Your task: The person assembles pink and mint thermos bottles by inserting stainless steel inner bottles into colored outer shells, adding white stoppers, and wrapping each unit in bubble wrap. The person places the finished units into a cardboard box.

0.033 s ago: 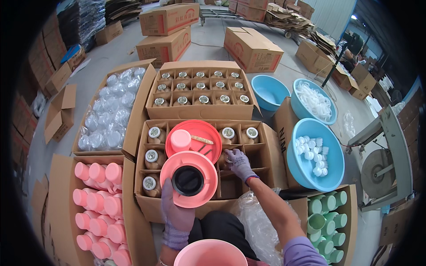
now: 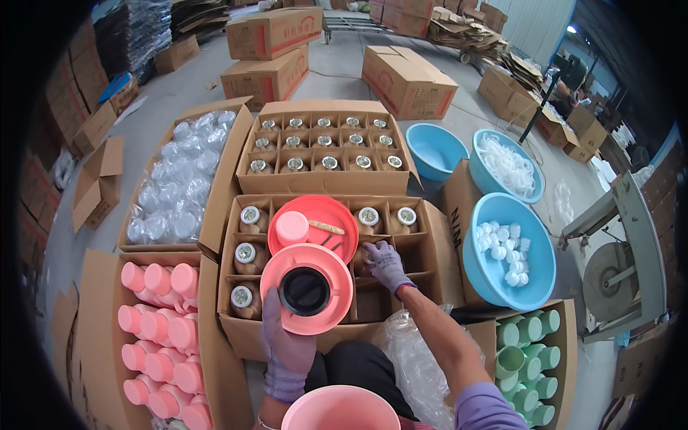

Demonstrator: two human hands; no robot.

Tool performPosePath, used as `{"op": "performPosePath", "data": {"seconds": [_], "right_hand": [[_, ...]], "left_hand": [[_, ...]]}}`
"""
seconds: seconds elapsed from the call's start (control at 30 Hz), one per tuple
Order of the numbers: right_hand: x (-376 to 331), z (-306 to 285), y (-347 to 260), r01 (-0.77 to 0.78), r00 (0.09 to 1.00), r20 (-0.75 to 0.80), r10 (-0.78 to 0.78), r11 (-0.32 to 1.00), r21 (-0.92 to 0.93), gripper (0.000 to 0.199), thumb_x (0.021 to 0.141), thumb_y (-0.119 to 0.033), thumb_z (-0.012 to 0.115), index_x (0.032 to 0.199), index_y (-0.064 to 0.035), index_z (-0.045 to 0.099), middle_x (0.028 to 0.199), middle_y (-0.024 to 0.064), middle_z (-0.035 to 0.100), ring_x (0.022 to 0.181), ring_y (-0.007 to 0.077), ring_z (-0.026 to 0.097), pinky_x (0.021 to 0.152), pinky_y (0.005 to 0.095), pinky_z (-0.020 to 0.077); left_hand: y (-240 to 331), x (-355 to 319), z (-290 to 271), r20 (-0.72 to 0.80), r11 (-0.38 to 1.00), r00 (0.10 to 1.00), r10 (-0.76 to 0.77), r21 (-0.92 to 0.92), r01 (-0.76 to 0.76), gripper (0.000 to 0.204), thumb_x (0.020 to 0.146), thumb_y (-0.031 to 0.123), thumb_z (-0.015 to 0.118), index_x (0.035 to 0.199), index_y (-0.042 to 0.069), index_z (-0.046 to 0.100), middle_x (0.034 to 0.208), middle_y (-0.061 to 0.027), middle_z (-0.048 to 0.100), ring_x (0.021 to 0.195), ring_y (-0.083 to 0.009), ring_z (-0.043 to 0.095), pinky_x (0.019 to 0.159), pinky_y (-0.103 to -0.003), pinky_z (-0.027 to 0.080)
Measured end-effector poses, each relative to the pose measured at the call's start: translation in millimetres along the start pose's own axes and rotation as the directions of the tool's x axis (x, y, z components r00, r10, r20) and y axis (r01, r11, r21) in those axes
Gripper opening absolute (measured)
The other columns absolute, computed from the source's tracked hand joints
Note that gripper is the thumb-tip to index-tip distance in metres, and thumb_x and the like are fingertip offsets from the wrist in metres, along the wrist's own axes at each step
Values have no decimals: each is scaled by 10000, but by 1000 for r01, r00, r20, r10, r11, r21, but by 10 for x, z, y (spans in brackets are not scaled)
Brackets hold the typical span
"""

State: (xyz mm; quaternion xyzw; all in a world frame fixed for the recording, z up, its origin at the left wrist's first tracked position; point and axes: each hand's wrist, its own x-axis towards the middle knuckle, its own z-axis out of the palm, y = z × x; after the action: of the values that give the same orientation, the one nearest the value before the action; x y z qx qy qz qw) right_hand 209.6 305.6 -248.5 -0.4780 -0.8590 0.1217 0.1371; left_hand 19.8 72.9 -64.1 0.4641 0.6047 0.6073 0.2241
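My left hand (image 2: pixel 285 342), in a purple glove, is closed on the lower left edge of a pink round plastic part (image 2: pixel 340 281). This part has a wide rim and a black ring (image 2: pixel 304 291) at its middle. My right hand (image 2: pixel 385 264), gloved too, reaches into a compartment of the divided carton (image 2: pixel 251 328); its fingers are bent around something brownish that they mostly hide. Several silver-topped bottles (image 2: pixel 244 253) stand in that carton's other compartments. Behind the pink part, a red round tray (image 2: pixel 331 209) rests across the dividers, bearing a pink cup (image 2: pixel 292 226) and small stick-like tools (image 2: pixel 326 227).
A pink bucket (image 2: pixel 340 408) stands close before me. Pink containers (image 2: pixel 154 324) fill a left carton, green ones (image 2: pixel 530 328) a right one. Blue basins hold white caps (image 2: pixel 505 247) and white rings (image 2: pixel 507 165). Another bottle carton (image 2: pixel 322 183) lies beyond; bagged clear cups (image 2: pixel 183 172) sit left.
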Motion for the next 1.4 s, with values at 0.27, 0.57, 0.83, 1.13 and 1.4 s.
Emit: {"op": "performPosePath", "data": {"seconds": [0.27,0.57,0.83,1.13,1.4], "right_hand": [[-427,-1680,-825,219,913,-357,-199,976,16,720,642,-347,866,1271,-169,566,1122,131,535,1039,376,528,896,496,440],[-1602,-2916,-2024,789,614,-191,-766,601,126,679,737,-531,769,1246,-123,580,1395,167,475,1301,383,448,1100,595,318],[-1749,-2428,-1858,281,955,-216,-203,380,881,929,750,-209,816,1507,-25,309,1493,165,339,1382,296,377,1153,406,328],[-1769,-2404,-2031,-101,661,521,-539,625,774,382,879,-284,722,1165,-39,658,1126,99,636,1092,192,605,961,320,479],[-1935,-2114,-2083,10,957,153,-246,557,831,237,962,-233,633,967,4,639,923,98,625,888,143,628,815,290,509]], "left_hand": [[-234,17,190,628,-23,692,-357,-746,666,641,929,541,581,1426,155,456,1321,-129,556,1247,-292,546,1040,-595,428],[472,-148,165,331,692,937,-114,-650,313,584,940,173,583,1461,-11,395,1279,-126,571,1167,-195,547,1008,-359,443],[309,-833,-492,374,882,927,-4,-436,179,417,1041,178,482,1415,-1,437,1364,-110,537,1268,-204,510,1082,-350,421],[383,-1265,-955,-12,994,995,102,40,-102,621,904,56,673,1443,-22,373,1382,-190,515,1258,-278,539,1037,-411,481],[798,-955,-954,155,960,961,-227,-129,248,556,985,442,597,1240,-53,596,1243,-138,619,1141,-186,575,943,-323,496]]}}
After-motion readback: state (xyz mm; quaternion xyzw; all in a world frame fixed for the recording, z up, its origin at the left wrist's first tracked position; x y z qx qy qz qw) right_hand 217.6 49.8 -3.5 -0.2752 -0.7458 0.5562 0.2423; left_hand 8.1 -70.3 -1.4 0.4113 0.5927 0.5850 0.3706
